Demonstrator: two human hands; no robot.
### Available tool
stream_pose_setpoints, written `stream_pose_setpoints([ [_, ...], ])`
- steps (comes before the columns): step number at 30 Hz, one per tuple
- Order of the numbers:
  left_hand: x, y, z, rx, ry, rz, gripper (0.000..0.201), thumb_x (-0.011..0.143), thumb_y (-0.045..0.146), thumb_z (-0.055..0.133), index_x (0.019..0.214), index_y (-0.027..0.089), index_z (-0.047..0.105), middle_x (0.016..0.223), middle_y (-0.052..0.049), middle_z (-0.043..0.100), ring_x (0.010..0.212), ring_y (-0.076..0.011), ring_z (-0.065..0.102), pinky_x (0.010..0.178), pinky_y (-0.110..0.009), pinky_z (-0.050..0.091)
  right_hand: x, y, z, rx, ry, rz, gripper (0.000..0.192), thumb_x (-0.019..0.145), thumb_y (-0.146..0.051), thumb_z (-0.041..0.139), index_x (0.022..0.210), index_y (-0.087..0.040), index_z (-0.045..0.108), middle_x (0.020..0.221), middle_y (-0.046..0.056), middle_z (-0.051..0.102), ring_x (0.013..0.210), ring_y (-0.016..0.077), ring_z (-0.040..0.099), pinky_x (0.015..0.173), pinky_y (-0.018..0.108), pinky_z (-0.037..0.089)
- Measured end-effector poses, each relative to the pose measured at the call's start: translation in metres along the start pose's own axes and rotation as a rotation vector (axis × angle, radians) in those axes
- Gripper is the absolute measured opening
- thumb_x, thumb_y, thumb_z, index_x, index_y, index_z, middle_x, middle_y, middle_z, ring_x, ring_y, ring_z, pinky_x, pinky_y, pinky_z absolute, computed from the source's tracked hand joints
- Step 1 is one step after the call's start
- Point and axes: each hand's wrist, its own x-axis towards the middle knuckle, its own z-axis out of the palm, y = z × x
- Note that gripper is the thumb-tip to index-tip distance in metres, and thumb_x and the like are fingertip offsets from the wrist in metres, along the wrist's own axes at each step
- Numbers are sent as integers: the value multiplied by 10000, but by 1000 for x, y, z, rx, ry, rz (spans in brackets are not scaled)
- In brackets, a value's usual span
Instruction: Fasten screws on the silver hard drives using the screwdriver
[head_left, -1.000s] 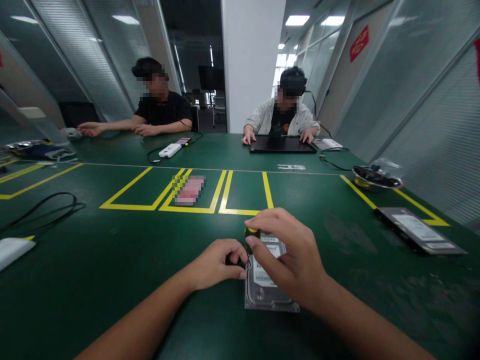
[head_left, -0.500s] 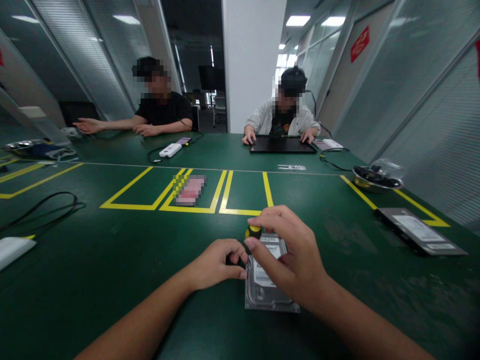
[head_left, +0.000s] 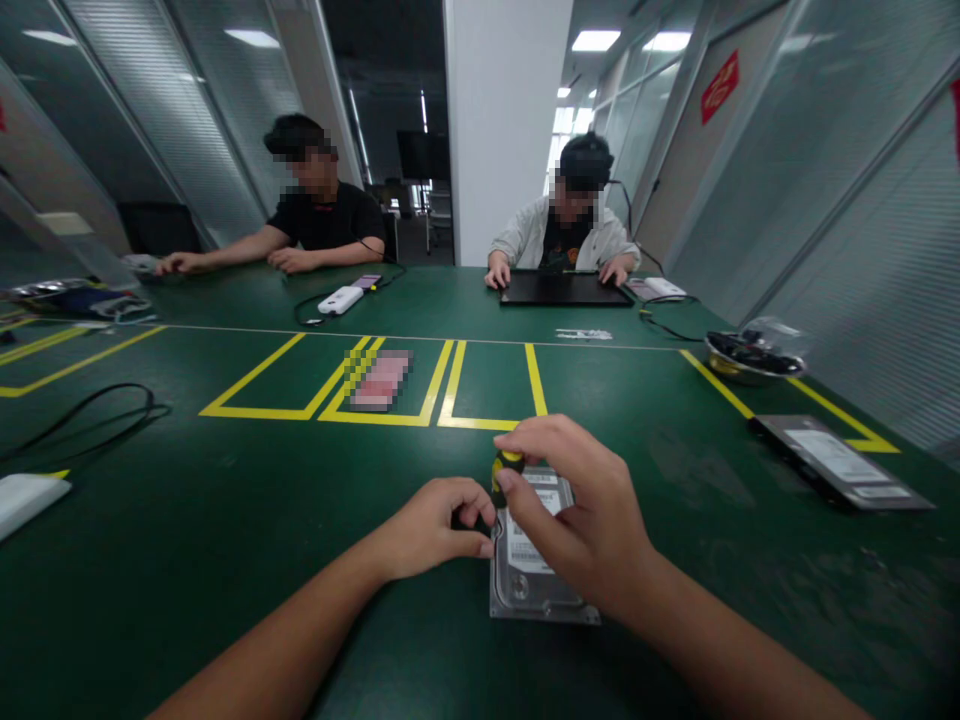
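Right hand [head_left: 592,520] fingers, closed on the yellow-capped black screwdriver handle [head_left: 507,466], have rolled slightly since 1 s ago; left hand [head_left: 431,528] pinches its shaft beside the silver metal hard drive [head_left: 536,575] near the tabletop's [head_left: 225,540] front edge.

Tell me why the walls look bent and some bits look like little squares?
In the head view, the wide lens curves the glass walls outward toward the edges; the faces and a pink thing on the green table are blurred into squares; ceiling lights glare white; the hard drive between the left hand and right hand looks sharp.
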Motion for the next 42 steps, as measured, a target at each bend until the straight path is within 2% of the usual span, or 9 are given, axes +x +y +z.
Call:
stream_pose_setpoints([
  [3, 0, -1, 0, 2, -1, 22, 257, 760, 349, 758, 894, 152, 663, 800, 19, 574, 720, -136, 504, 647, -239, 376, -1, 0, 1, 17, 5, -11, 258, 831, -121, 596, 1077, -180, 646, 1036, 69, 654, 958, 185, 608, 840, 378, 500],
  [7, 0, -1, -1, -10, -18, 10, 275, 761, 358, 760, 924, 158, 667, 767, 26, 555, 711, -135, 493, 633, -234, 369, 0, 1, 1, -31, -4, 47, 187, 847, -202, 639, 1031, -206, 672, 975, 60, 623, 900, 185, 593, 752, 357, 510],
  [13, 0, -2, 0, -18, -5, 20, 258, 759, 344, 769, 899, 156, 661, 759, 37, 534, 692, -125, 480, 626, -234, 356, 1, 1, 1, 9, 7, -29, 294, 829, -107, 582, 1103, -199, 638, 1044, 58, 681, 966, 189, 613, 855, 394, 502],
  [18, 0, -1, -1, -13, 0, 16, 251, 749, 337, 779, 896, 164, 674, 739, 43, 505, 694, -126, 469, 624, -234, 346, 0, 2, 0, -42, 4, 35, 186, 828, -196, 664, 1014, -180, 672, 963, 65, 643, 904, 187, 601, 764, 358, 507],
  [23, 0, -1, -1, -7, -10, 24, 252, 762, 353, 763, 887, 158, 665, 755, 36, 515, 699, -127, 476, 630, -232, 352, 1, 1, 0, 17, -1, -30, 323, 811, -86, 561, 1110, -185, 634, 1056, 56, 698, 971, 187, 624, 851, 388, 504],
  [26, 1, -1, -1, 7, -18, 20, 247, 766, 349, 756, 890, 156, 666, 759, 31, 528, 701, -129, 478, 635, -231, 360, 1, 0, 1, 15, -1, -46, 335, 804, -85, 557, 1111, -194, 638, 1101, 68, 693, 1020, 201, 626, 876, 407, 504],
  [33, 0, 0, -1, -13, -24, 2, 274, 758, 368, 757, 911, 158, 671, 784, 16, 572, 728, -141, 504, 644, -234, 386, 0, 2, 1, -36, 3, 29, 213, 838, -203, 645, 1051, -211, 657, 979, 62, 643, 913, 195, 611, 763, 370, 520],
  [38, 0, -1, -1, -9, -8, 20, 259, 756, 342, 764, 908, 157, 667, 794, 22, 578, 726, -137, 510, 649, -237, 382, 0, 0, 1, 0, -11, -32, 275, 843, -120, 588, 1100, -209, 636, 1028, 51, 682, 962, 189, 618, 842, 384, 497],
  [42, 0, -2, 0, -42, -9, 10, 269, 749, 340, 771, 910, 149, 670, 796, 15, 593, 731, -142, 519, 650, -241, 389, 0, 0, 0, -36, 4, 27, 192, 816, -185, 683, 1003, -182, 639, 916, 37, 640, 850, 164, 587, 734, 323, 480],
])
